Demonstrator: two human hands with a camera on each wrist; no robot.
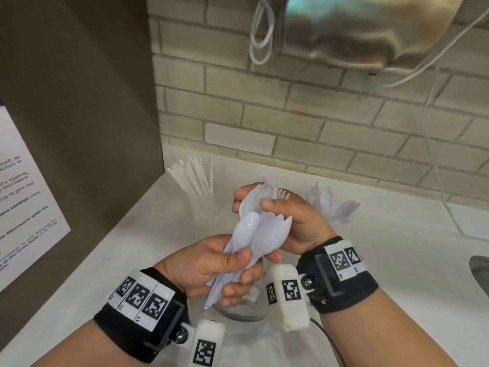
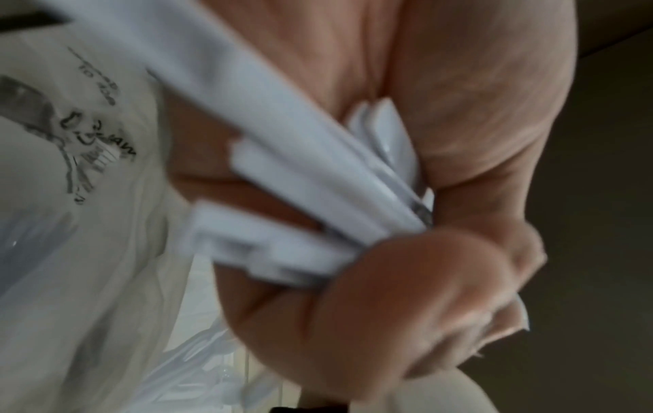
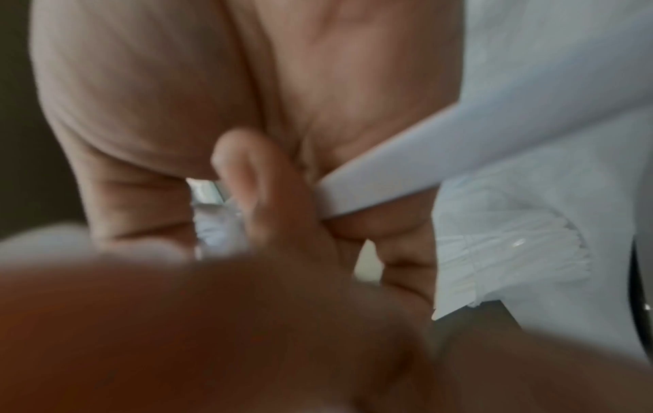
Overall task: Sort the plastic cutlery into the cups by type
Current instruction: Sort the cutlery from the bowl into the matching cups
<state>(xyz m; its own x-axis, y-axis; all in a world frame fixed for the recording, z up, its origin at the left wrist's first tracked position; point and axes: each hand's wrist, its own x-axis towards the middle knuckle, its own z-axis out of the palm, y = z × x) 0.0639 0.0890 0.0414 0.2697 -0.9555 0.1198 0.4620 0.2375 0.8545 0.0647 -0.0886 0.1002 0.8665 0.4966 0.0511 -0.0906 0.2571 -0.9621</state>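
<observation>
Hands are working together above the white counter (image 1: pixel 383 250), both wearing black wrist straps with printed markers. Left hand (image 1: pixel 209 266) is gripping a bundle of white plastic cutlery (image 1: pixel 259 231) by the handles, fingers and thumb curled round them; spoon bowls are fanning out above the thumb. In the left wrist view the flat handle ends (image 2: pixel 282 195) are showing pressed between palm and curled fingers (image 2: pixel 406 293), blurred. Right hand (image 1: pixel 296 221) is holding the upper end of the same bundle, thumb on top and fingers wrapping behind; fork tines are sticking out just past its fingertips. Right wrist view is too blurred to add more than one white handle (image 3: pixel 406 173) crossing the palm.

Clear cup (image 1: pixel 202 205) is standing at the back left near the brown panel (image 1: pixel 79 102), holding upright white knives (image 1: pixel 194 176). Second cup with white spoons (image 1: pixel 330 205) is sitting behind the right hand, partly hidden. Another clear cup (image 1: pixel 238 313) is lying directly under the hands; contents cannot be told. Tiled wall (image 1: pixel 291 115) is running behind the counter.
</observation>
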